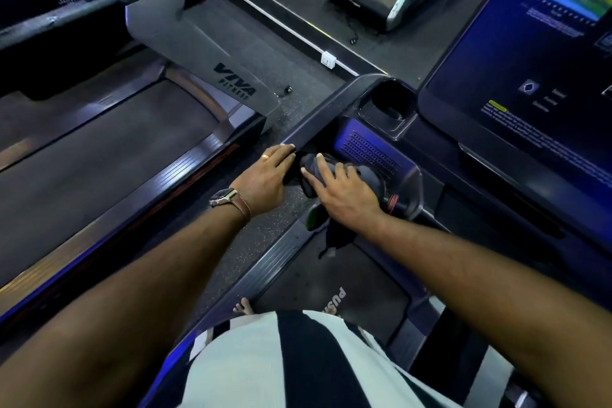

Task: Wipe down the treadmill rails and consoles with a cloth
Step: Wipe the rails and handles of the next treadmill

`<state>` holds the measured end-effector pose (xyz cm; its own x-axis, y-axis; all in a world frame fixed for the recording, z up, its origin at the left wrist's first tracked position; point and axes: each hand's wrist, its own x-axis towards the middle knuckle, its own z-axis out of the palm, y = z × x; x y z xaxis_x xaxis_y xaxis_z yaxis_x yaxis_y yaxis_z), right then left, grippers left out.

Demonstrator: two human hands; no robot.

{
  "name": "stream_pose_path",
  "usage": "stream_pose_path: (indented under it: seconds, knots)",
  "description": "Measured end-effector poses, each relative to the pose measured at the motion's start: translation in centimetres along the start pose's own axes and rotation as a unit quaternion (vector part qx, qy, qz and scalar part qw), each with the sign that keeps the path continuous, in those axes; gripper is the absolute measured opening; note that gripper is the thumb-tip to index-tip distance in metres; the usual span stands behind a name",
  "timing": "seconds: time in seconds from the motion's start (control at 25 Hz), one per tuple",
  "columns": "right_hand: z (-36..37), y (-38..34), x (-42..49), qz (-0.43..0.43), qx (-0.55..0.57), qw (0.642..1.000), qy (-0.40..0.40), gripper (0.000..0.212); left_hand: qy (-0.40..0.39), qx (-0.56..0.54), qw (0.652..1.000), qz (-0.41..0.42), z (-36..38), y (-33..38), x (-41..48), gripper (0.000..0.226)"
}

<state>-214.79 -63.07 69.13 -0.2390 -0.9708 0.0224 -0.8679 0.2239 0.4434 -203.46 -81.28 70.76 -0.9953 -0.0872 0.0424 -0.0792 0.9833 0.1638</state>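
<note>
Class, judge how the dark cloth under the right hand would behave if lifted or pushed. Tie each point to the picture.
Probably floppy: the dark bunched cloth wrinkles under the right hand and a tail droops below. Likely light: flat fingers alone pin it. It should slide, not roll, on the smooth dark console plastic.

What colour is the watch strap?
The strap is brown; the head view shows it best.
</note>
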Motion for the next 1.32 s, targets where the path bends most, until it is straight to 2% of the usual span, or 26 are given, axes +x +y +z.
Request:
stream_pose_path:
  seconds: [0.12, 0.24, 0.32, 0.4, 0.48, 0.56, 0.64, 0.76, 0.8, 0.84, 0.92, 1.0, 1.04, 1.24, 1.32]
  knots:
    - [0.1, -1.1, 1.0, -0.006, -0.018, 1.000, -0.011, 0.049, -0.012, 0.011, 1.000, 0.001, 0.3, -0.1, 0.0, 0.063]
    - [1.0, 0.0, -0.6, -0.105, -0.018, 0.994, 0.019, 0.029, -0.022, 0.007, 1.000, 0.002, 0.5, -0.3, -0.1, 0.066]
    - [1.5, 0.9, -2.1, -0.133, -0.001, 0.991, 0.024, 0.024, -0.022, -0.003, 1.000, -0.003, 0.5, -0.3, -0.2, 0.066]
    - [0.8, 1.3, -1.5, -0.094, 0.030, 0.995, 0.015, 0.035, -0.017, 0.001, 1.000, -0.007, 0.4, -0.2, -0.2, 0.067]
    - [-0.5, 0.7, 0.9, 0.001, 0.063, 0.998, -0.022, 0.052, -0.019, 0.013, 1.000, -0.008, 0.3, -0.1, -0.2, 0.068]
    - [-1.3, -0.3, 2.8, 0.070, 0.094, 0.991, -0.070, 0.058, -0.023, 0.017, 1.000, -0.009, 0.4, -0.1, -0.2, 0.068]
    - [-1.1, -0.6, 2.6, 0.058, 0.078, 0.992, -0.084, 0.059, -0.026, 0.014, 1.000, -0.005, 0.3, -0.2, -0.1, 0.068]
    - [0.5, 1.3, -1.2, -0.044, 0.051, 0.997, -0.026, 0.049, -0.020, 0.010, 1.000, -0.004, 0.5, -0.5, -0.1, 0.068]
    - [0.4, 2.2, -2.1, -0.065, 0.066, 0.995, -0.032, 0.050, -0.019, 0.000, 1.000, -0.008, 0.6, -0.5, -0.1, 0.068]
    - [0.0, 2.8, -2.3, -0.062, 0.091, 0.992, -0.063, 0.053, -0.019, -0.010, 1.000, -0.014, 0.8, -0.5, -0.1, 0.068]
    - [-1.2, 2.4, -0.3, 0.021, 0.130, 0.982, -0.136, 0.062, -0.019, -0.024, 0.999, -0.024, 0.9, -0.5, 0.0, 0.069]
    - [-1.9, 1.3, 2.7, 0.129, 0.162, 0.966, -0.155, 0.069, -0.020, -0.021, 0.999, -0.027, 1.1, -0.5, 0.1, 0.069]
    - [-2.1, 0.8, 3.3, 0.150, 0.165, 0.963, -0.151, 0.070, -0.023, -0.017, 0.999, -0.026, 1.1, -0.6, 0.1, 0.069]
    - [-1.1, 1.2, -0.7, 0.105, 0.046, 0.991, -0.072, 0.064, -0.020, -0.002, 1.000, -0.016, 0.9, -0.5, 0.1, 0.068]
    - [-0.7, 0.6, -0.2, 0.113, 0.077, 0.988, -0.069, 0.064, -0.019, -0.001, 1.000, -0.019, 0.8, -0.4, 0.0, 0.068]
